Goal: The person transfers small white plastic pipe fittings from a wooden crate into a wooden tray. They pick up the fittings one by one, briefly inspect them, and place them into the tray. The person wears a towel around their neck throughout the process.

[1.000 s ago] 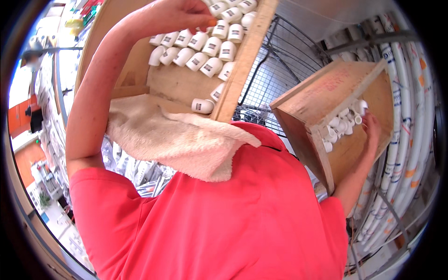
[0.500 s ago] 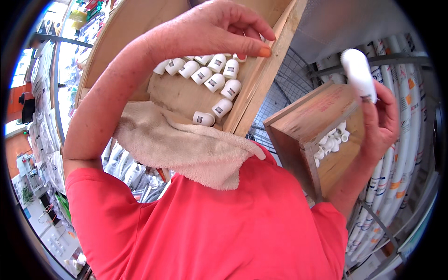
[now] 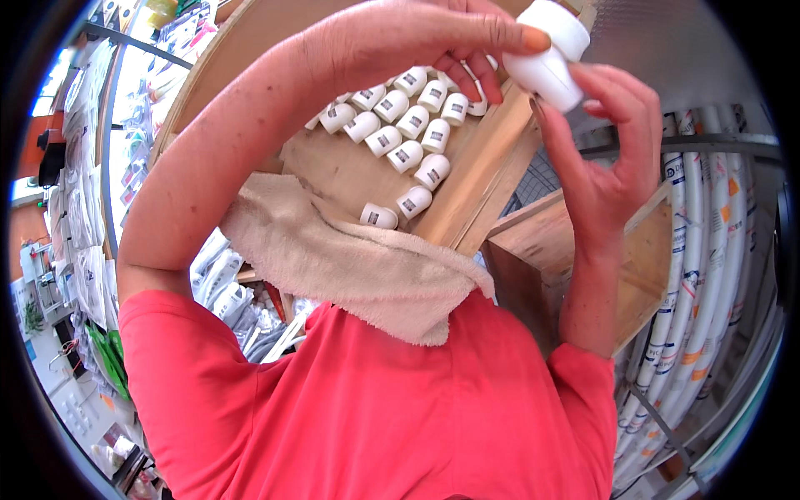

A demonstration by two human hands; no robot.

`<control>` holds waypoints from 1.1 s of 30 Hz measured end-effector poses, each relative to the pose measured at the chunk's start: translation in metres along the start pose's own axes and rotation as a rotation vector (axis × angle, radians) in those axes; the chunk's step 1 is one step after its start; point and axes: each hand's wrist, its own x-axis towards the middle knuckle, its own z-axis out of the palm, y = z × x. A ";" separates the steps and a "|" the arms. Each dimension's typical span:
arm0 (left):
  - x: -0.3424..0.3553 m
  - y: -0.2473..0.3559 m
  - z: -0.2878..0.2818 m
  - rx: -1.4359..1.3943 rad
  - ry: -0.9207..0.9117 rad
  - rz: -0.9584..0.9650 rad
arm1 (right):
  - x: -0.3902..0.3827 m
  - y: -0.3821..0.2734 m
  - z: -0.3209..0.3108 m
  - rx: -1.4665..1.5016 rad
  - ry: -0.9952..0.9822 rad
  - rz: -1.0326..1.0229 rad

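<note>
A white plastic fitting (image 3: 546, 73) is held at the top right, over the rim of the larger wooden box (image 3: 479, 179). My left hand (image 3: 442, 42) has its orange-tipped thumb on the fitting's upper part, with the other fingers curled behind and below. My right hand (image 3: 608, 150) grips the lower end between thumb and fingers. Beneath my hands, several white fittings with small dark labels (image 3: 412, 121) lie in rows in that box. A beige cloth (image 3: 358, 267) drapes over its near edge, against the red shirt.
A second wooden box (image 3: 525, 250) stands at the right, partly behind my right arm. Long white pipes (image 3: 700, 275) stand in a metal rack along the right side. Bagged goods (image 3: 83, 242) hang on shelving at the left, with more bags (image 3: 221, 283) below the larger box.
My right hand has risen from the smaller box and moved left with a white fitting. My left hand has moved right and now touches that fitting too.
</note>
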 end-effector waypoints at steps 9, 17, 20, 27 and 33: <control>-0.003 0.009 -0.028 0.154 0.117 0.067 | 0.017 0.000 0.047 0.355 0.038 0.240; 0.000 -0.009 -0.028 0.944 -0.114 -0.502 | 0.020 -0.002 0.068 0.658 -0.073 0.434; 0.005 -0.039 -0.027 1.001 -0.441 -0.664 | 0.017 -0.005 0.069 0.680 -0.163 0.552; 0.001 -0.101 -0.017 1.114 -0.493 -0.964 | 0.012 0.001 0.066 0.628 -0.202 0.533; -0.007 -0.135 -0.019 1.112 -0.481 -1.023 | 0.008 0.008 0.063 0.620 -0.201 0.521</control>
